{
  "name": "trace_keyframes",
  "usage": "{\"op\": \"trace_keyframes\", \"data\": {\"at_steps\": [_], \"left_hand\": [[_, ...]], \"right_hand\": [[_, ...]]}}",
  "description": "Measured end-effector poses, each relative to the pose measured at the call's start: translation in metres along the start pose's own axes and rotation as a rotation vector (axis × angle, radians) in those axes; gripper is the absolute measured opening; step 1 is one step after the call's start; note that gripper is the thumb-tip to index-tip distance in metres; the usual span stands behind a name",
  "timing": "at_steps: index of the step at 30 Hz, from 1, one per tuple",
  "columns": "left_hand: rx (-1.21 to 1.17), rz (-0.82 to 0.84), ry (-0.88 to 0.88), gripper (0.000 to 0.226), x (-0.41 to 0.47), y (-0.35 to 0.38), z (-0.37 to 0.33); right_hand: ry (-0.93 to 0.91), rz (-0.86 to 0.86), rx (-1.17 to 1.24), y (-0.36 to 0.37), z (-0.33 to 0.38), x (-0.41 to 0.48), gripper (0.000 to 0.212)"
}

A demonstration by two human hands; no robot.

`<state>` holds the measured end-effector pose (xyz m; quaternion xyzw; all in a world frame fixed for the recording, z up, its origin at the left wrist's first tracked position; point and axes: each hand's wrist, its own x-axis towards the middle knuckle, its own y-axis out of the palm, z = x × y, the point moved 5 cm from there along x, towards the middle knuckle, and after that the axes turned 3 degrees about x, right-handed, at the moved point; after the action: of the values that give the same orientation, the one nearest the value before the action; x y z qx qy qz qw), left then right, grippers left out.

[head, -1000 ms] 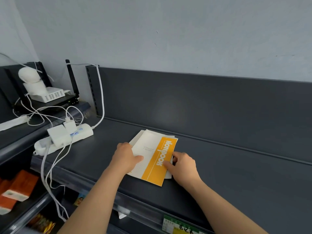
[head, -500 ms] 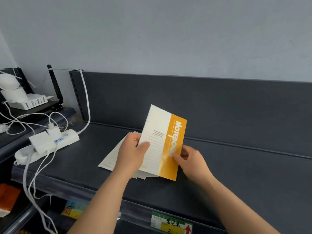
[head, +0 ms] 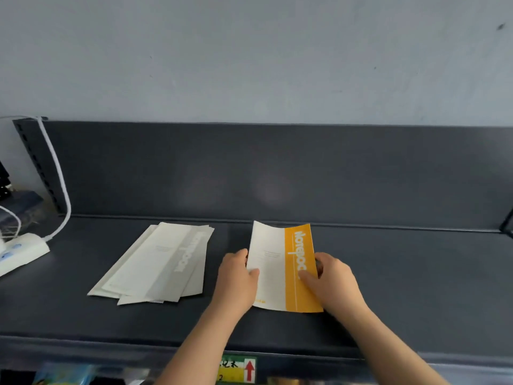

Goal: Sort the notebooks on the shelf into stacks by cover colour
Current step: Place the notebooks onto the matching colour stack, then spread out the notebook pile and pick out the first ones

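Orange notebook (head: 277, 273) on shelf (head: 416, 287), near edge apparently down, apart from pale notebook pile (head: 155, 265) to its left. Thin, light, floppy: far edge curls. Cover likely slick, so hold both long edges. Left hand (head: 236, 279) pinches left edge, thumb on cover. Right hand (head: 333, 282) grips spine side, thumb across orange band. Forearms reach forward, palms inward.

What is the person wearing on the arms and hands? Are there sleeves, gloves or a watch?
Nothing worn shows. The left hand and the right hand are bare, with no gloves or rings. The left forearm and the right forearm are bare to the picture's edge: no sleeve, watch or bracelet in view.
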<state>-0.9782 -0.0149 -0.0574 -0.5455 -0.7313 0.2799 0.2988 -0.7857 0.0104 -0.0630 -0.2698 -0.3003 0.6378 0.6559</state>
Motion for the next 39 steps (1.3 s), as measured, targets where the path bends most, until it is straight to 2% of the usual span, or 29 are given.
{"op": "trace_keyframes", "data": {"at_steps": [6,12,18,22,27,39], "left_hand": [[0.190,-0.031,0.021,0.022,-0.006,0.005,-0.002],[0.377,-0.083,0.108,0.040,-0.014,-0.008,-0.018],[0.332,-0.087,0.199,0.044,-0.024,0.002,-0.058],[0.277,-0.094,0.307,0.032,-0.035,0.031,-0.101],[0.251,-0.089,0.399,0.041,-0.054,0.080,-0.166],[0.149,0.001,0.560,0.040,-0.137,0.248,-0.365]], "right_hand": [[-0.061,-0.068,-0.267,-0.003,-0.001,-0.005,0.042],[-0.132,-0.137,-0.306,-0.023,0.005,-0.014,0.051],[-0.172,-0.258,-0.296,-0.062,-0.024,-0.035,0.045],[-0.206,-0.371,-0.341,-0.100,-0.062,-0.050,0.036],[-0.191,-0.450,-0.383,-0.163,-0.118,-0.071,0.034],[0.010,-0.459,-0.429,-0.348,-0.302,-0.129,0.029]]}}
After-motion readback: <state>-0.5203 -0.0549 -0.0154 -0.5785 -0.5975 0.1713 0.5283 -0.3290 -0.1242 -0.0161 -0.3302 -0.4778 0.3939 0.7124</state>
